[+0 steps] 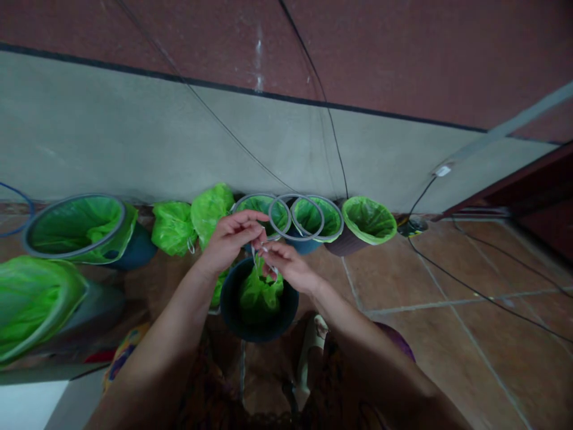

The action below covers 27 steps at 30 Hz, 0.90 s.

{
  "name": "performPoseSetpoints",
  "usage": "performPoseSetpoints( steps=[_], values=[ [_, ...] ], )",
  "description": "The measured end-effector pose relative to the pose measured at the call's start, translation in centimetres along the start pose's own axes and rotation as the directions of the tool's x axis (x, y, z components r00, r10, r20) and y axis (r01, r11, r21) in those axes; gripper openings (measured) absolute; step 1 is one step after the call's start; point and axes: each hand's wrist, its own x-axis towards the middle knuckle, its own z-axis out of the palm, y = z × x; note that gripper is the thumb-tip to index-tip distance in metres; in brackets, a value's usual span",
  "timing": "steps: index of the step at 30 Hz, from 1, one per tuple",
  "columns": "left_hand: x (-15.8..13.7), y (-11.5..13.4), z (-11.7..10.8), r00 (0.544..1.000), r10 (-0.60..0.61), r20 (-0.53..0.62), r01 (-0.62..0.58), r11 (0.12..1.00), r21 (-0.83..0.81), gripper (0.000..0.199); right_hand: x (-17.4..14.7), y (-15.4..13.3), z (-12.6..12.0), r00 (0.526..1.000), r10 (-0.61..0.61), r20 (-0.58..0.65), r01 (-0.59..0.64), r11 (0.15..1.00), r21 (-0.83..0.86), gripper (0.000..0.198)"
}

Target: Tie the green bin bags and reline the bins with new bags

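Observation:
In front of my feet stands a dark bin (290,315). Inside it is a bright green bin bag (262,298), its gathered top rising toward my hands. My left hand (230,242) and my right hand (290,264) meet above the bin, fingertips almost touching. Both are closed in a pinch on the bag's thin white drawstring (274,272), which loops down between them. My fingers partly hide the string, so I cannot tell whether it is knotted.
Several bins with green liners, including a large bin (125,239) at left and a brown bin (353,243), line the wall. Two grey rings (271,215) lie across the middle bins. Tied green bags (172,227) sit nearby. A black cable (465,286) crosses the tiles at right.

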Motion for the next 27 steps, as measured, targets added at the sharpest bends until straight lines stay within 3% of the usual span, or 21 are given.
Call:
performPoseSetpoints(
  steps=[3, 5, 6, 7, 8, 11, 14, 18, 21, 23, 25, 27],
  values=[
    [0.7, -1.2, 0.0, 0.976, 0.012, -0.217, 0.007, 0.996, 0.087, 0.022, -0.1, 0.3, 1.0, 0.990, 0.022, 0.140, -0.022, 1.000, -0.004, 0.031],
    [1.0, -2.9, -0.1, 0.899, -0.003, -0.437, 0.063, 0.991, 0.122, 0.022, 0.0, 0.0, 0.9, 0.995, 0.005, 0.095, -0.007, 1.000, 0.026, 0.029],
    [1.0, -3.9, -0.1, 0.862, -0.036, -0.505, 0.112, 0.986, 0.122, 0.022, 0.2, -0.2, 0.6, 0.999, -0.008, 0.043, 0.005, 0.998, 0.057, 0.028],
    [0.9, -4.8, -0.1, 0.857, -0.085, -0.508, 0.159, 0.982, 0.104, 0.022, 0.3, -0.4, 0.2, 1.000, -0.016, -0.014, 0.017, 0.995, 0.100, 0.026],
    [0.7, -5.6, 0.1, 0.880, -0.140, -0.454, 0.196, 0.977, 0.079, 0.023, 0.4, -0.7, -0.3, 0.998, -0.020, -0.067, 0.030, 0.988, 0.153, 0.024],
    [-0.3, -7.1, 1.3, 0.962, -0.251, -0.111, 0.263, 0.959, 0.104, 0.023, 0.6, -1.3, -1.9, 0.984, -0.012, -0.177, 0.067, 0.950, 0.304, 0.020],
    [-1.4, -7.8, 2.3, 0.953, -0.285, 0.101, 0.246, 0.926, 0.286, 0.026, 0.7, -1.6, -3.3, 0.962, -0.018, -0.273, 0.123, 0.920, 0.372, 0.018],
    [-2.0, -9.5, 2.2, 0.946, -0.314, 0.083, 0.244, 0.855, 0.458, 0.028, 1.0, -1.2, -4.3, 0.912, 0.013, -0.409, 0.139, 0.930, 0.340, 0.023],
    [-2.0, -11.3, 1.9, 0.929, -0.361, -0.083, 0.352, 0.786, 0.508, 0.030, 0.9, -0.4, -3.8, 0.877, 0.025, -0.479, 0.060, 0.985, 0.160, 0.028],
    [-1.9, -12.1, 1.9, 0.915, -0.371, -0.160, 0.398, 0.764, 0.508, 0.033, 0.5, 0.0, -3.0, 0.881, -0.024, -0.472, 0.045, 0.998, 0.032, 0.031],
    [-2.0, -12.3, 2.3, 0.924, -0.363, -0.118, 0.371, 0.780, 0.504, 0.031, 0.1, 0.2, -2.1, 0.905, -0.074, -0.419, 0.074, 0.997, -0.016, 0.032],
    [-2.2, -11.8, 2.9, 0.934, -0.352, 0.054, 0.280, 0.820, 0.498, 0.024, -0.2, 0.0, -1.5, 0.922, -0.088, -0.377, 0.097, 0.995, 0.005, 0.032]
  ],
)
